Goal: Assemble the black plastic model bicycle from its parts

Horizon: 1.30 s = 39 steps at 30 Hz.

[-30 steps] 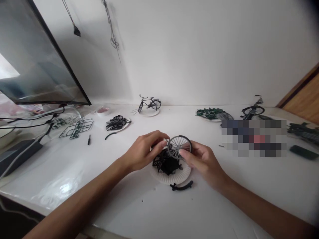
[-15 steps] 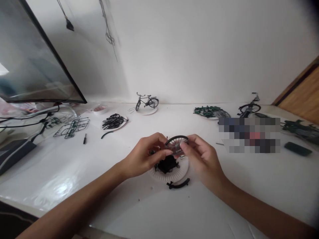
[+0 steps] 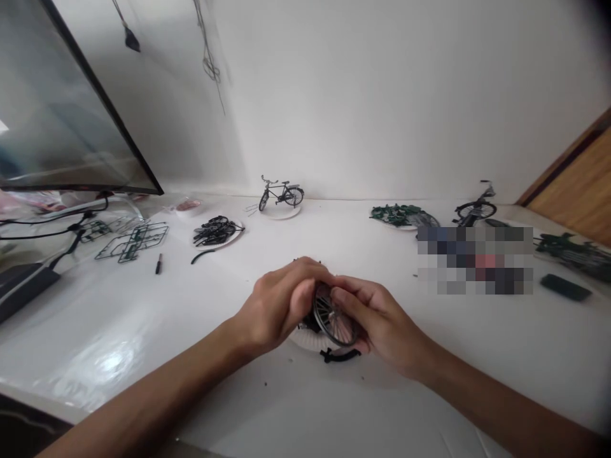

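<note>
A small spoked model bicycle wheel (image 3: 335, 318) with a dark tyre is tilted between my two hands. My right hand (image 3: 382, 318) pinches it at the right side, thumb across the spokes. My left hand (image 3: 277, 305) has its fingers closed at the wheel's upper left edge; its fingertips are partly hidden. Beneath the hands lies a white paper plate (image 3: 310, 342) with black parts on it, mostly covered from sight. A black curved part like a mudguard (image 3: 340, 356) rests at the plate's front edge.
Behind stands a model bicycle (image 3: 281, 194) on a plate, with another model bicycle (image 3: 476, 207) at right. Plates of black parts (image 3: 217, 232) and green parts (image 3: 401, 215) lie on the table. Part frames (image 3: 133, 242), a small screwdriver-like tool (image 3: 159, 264) and a monitor (image 3: 71, 108) are at left.
The wheel has tipped from nearly flat to steeply tilted and come slightly lower. My left hand has turned over its upper left edge, and my right hand has shifted down with it.
</note>
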Tool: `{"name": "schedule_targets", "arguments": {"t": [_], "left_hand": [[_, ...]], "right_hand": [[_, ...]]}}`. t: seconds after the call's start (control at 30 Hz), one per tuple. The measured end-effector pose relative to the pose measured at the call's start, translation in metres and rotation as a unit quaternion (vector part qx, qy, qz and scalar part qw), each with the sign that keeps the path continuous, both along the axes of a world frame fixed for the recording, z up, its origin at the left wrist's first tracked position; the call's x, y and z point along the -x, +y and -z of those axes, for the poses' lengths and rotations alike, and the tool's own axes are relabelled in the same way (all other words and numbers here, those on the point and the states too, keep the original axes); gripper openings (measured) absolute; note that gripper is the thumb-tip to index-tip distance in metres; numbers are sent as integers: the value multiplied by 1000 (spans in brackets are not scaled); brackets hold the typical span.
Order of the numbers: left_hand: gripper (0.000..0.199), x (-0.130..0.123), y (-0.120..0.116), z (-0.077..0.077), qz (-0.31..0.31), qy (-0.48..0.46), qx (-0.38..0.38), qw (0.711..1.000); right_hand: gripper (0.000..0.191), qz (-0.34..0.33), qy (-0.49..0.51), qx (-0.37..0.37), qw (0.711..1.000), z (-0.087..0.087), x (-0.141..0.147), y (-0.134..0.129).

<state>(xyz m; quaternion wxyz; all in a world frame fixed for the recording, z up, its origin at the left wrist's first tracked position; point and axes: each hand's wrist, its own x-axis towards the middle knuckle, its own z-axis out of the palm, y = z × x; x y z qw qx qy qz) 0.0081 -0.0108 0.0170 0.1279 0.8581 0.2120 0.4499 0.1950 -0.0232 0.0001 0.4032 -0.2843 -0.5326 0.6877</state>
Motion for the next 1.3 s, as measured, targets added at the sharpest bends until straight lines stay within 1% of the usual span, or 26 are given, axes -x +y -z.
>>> {"name": "schedule_targets", "arguments": {"t": [0.07, 0.13, 0.23, 0.3, 0.37, 0.43, 0.57, 0.63, 0.7, 0.73, 0.77, 0.8, 0.83, 0.87, 0.93, 0.97, 1.0, 1.03, 1.13, 1.23, 1.3], "left_hand": [[26, 1, 1, 1, -36, -31, 57, 997], [22, 3, 7, 1, -70, -33, 101, 992], [22, 9, 20, 3, -115, 3, 151, 982], [20, 14, 28, 4, -133, 51, 157, 977], [23, 17, 33, 5, -128, 111, 148, 974], [26, 18, 34, 5, -115, 166, 126, 971], [26, 15, 28, 3, -109, 207, 45, 971], [28, 12, 24, 2, -72, 225, 33, 971], [39, 8, 20, 4, -22, 246, 38, 968], [46, 7, 19, 5, -5, 255, 41, 966], [49, 5, 19, 7, 6, 264, 46, 963], [50, 4, 19, 8, 11, 271, 50, 961], [49, 4, 19, 10, 13, 276, 55, 959], [46, 4, 19, 12, 16, 279, 61, 958], [41, 5, 21, 14, 20, 278, 74, 958], [39, 6, 22, 15, 22, 272, 80, 959], [38, 7, 23, 15, 23, 266, 87, 960], [38, 8, 23, 15, 25, 261, 94, 961], [39, 11, 25, 14, 19, 249, 113, 962], [39, 12, 26, 12, 12, 253, 115, 961], [34, 12, 26, 10, 18, 257, 102, 961]], "right_hand": [[26, 20, -44, -22, 999, 1, -2, 1], [28, 58, -94, -60, 992, 1, -6, 5], [28, 135, -180, -139, 964, 3, -15, 15], [28, 196, -213, -171, 942, 5, -22, 22], [28, 228, -226, -183, 929, 8, -27, 28], [29, 231, -236, -191, 924, 13, -30, 33], [24, 242, -271, -221, 905, 18, -33, 35], [19, 262, -281, -245, 890, 15, -34, 33], [10, 273, -290, -285, 872, 11, -36, 28], [6, 264, -297, -316, 862, 8, -36, 25], [6, 238, -309, -357, 849, 6, -37, 22], [8, 195, -324, -407, 832, 4, -38, 18], [9, 136, -341, -465, 805, 2, -38, 14], [11, 74, -362, -521, 769, 2, -38, 9], [19, -24, -406, -609, 681, 1, -37, 1], [22, -52, -430, -635, 639, 2, -37, -2], [23, -68, -454, -648, 607, 2, -35, -4], [21, -79, -476, -651, 586, 2, -34, -6], [12, -95, -522, -644, 551, 1, -32, -7], [9, -95, -544, -651, 521, 0, -33, -5], [9, -92, -544, -656, 514, -1, -34, -4]]}}
